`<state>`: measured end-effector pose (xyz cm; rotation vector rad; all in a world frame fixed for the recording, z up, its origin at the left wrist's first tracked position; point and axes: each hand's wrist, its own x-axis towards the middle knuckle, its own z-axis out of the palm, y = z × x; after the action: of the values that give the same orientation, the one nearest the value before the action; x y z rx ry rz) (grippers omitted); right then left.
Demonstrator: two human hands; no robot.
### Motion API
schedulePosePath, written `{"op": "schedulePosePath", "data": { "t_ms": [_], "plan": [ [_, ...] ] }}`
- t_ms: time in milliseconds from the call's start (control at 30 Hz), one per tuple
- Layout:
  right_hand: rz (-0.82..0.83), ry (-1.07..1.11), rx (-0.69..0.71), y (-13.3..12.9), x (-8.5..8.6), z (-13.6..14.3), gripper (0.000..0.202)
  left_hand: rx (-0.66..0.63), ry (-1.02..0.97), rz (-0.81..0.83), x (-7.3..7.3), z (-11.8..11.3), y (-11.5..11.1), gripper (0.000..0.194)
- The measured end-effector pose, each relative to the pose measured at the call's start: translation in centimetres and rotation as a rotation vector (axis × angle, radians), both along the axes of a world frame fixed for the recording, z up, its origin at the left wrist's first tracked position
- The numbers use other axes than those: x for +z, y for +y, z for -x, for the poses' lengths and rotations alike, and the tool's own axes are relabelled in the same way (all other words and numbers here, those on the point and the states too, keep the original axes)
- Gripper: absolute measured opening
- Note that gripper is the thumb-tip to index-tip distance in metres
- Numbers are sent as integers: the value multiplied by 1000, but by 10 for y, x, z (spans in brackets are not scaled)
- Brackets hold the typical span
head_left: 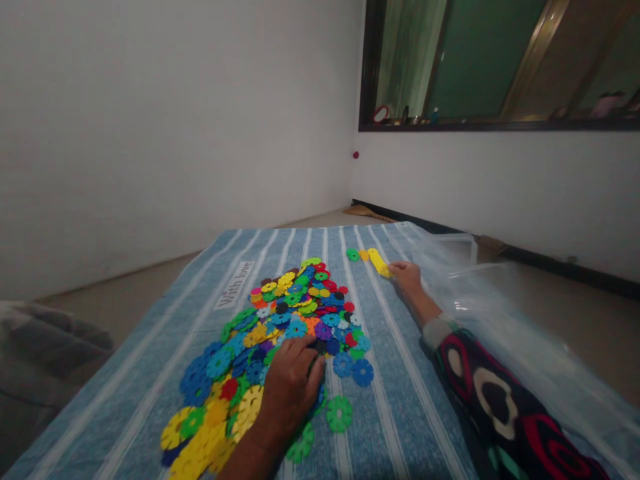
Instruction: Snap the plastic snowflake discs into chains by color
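Note:
Toothed plastic snowflake discs in many colours lie in a long heap (295, 328) on the striped cloth. My left hand (293, 377) rests palm down on the near right part of this heap, thumb a little apart from the fingers. Its fingertips are by a black disc (320, 347), and nothing shows in its grasp. Farther off to the right, my right hand (407, 275) pinches the near end of a short row of yellow snowflake discs (379, 263). An orange disc (364, 255) and a green disc (353, 255) lie left of that row.
A blue cloth with white stripes (200, 333) covers the table and bears a "With love" label (235, 285). Clear plastic containers (480, 287) stand along the right side, beside my right arm. Grey fabric (45, 353) shows at the left. Walls and a window (490, 60) are beyond.

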<state>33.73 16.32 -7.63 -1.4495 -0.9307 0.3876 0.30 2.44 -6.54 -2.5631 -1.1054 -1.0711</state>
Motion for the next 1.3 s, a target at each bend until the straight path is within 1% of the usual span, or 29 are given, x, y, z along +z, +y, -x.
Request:
{"op": "schedulePosePath", "data": {
  "t_ms": [67,167,367,500,633,800,1000,1067,1200,1300],
  "plan": [
    [18,-33,-21,11,-3,-8,24,-2,-8,-7,0,0,0,22],
    [54,-80,-27,21,-8,-13,24,-14,-20,-7,-1,1,-1,20],
    [124,-188,-3,31,-17,-17,26,-18,-8,6,0,0,-2,20],
    [156,-268,-6,34,-19,-18,27,-13,-3,0,-1,0,-2,20],
    [185,-354,-8,32,-17,-18,27,-14,-12,-17,0,-1,-2,19],
    [247,-449,-23,24,-16,-18,33,-17,-2,-8,0,-1,-2,21],
    [314,-569,-84,12,-22,-15,35,-13,-6,-8,0,-1,-3,20],
    [350,-638,-101,9,-25,-12,37,-6,-1,-3,0,-1,-3,21],
    [472,-851,-102,8,-26,-9,37,1,8,6,-1,-1,-3,21],
    [497,-911,-98,9,-26,-8,37,11,21,11,-1,-1,-3,22]
  ]
}}
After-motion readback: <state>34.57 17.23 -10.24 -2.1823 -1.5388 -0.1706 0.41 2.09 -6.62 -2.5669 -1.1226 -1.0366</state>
